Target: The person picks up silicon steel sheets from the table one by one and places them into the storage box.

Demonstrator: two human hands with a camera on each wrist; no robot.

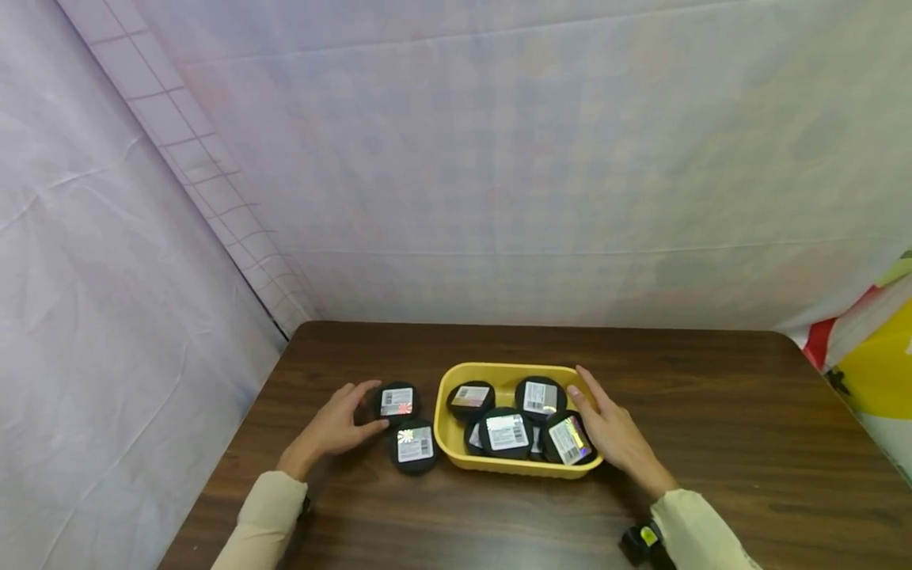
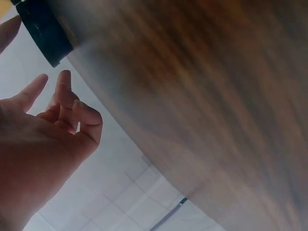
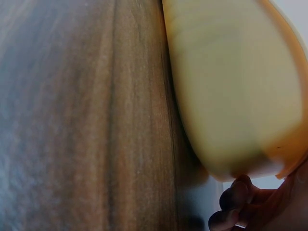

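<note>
In the head view, my left hand [image 1: 338, 423] reaches around the left side of a round black container [image 1: 397, 401] with a white label; thumb and forefinger are spread at its edge. The left wrist view shows the container's dark side [image 2: 43, 33] near the thumb, the other fingers apart from it. A second such container [image 1: 415, 446] lies just in front. My right hand [image 1: 616, 431] grips the right end of a yellow plastic basket [image 1: 513, 469], thumb over the rim, fingers outside. Several similar labelled containers [image 1: 507, 432] lie inside, some overlapping.
Everything rests on a dark brown wood-grain table [image 1: 712, 412]. A pale patterned curtain [image 1: 499, 174] hangs behind it, and a white sheet [image 1: 107, 356] at the left. Something yellow and red [image 1: 883, 364] shows at the right edge.
</note>
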